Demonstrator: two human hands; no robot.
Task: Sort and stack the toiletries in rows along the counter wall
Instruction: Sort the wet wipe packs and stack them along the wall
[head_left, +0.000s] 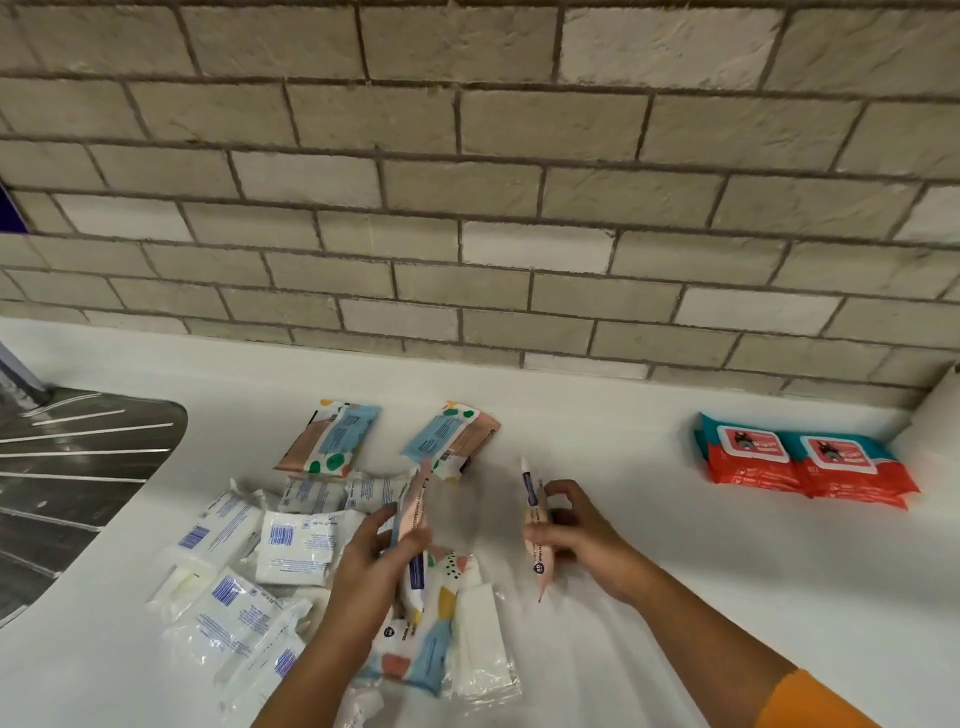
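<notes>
The left hand (371, 556), at 6 o'clock of the view, has its fingers curled round a patterned pack (413, 501) held upright and edge-on above the pile. The right hand (582, 535), just beside it at 5 o'clock, pinches a peach pack (530, 493) between thumb and fingertips, also edge-on, its top tilted toward 12 o'clock. The two held packs are apart, and the space between them is blurred. An orange sleeve (810, 701) shows on the right forearm.

Under the left wrist a spotted pack (434, 629) lies flat on the white counter (675, 597), with a clear-wrapped white packet (483, 639) touching its right edge. At 8 o'clock lies a loose heap of white packets (234, 597) with blue barcodes, overlapping at odd angles.

Toward 12 o'clock of the hands, nearer the brick wall (467, 208), two blue-labelled wipe packs (332, 439) lie face-up side by side and apart, both slanted. At 3 o'clock, close to the wall, two red-and-teal wet-wipe packs (753, 457) lie side by side and touching, with more of the same seeming to lie under them. A ridged steel sink drainboard (78, 467) fills the 9 o'clock edge.
</notes>
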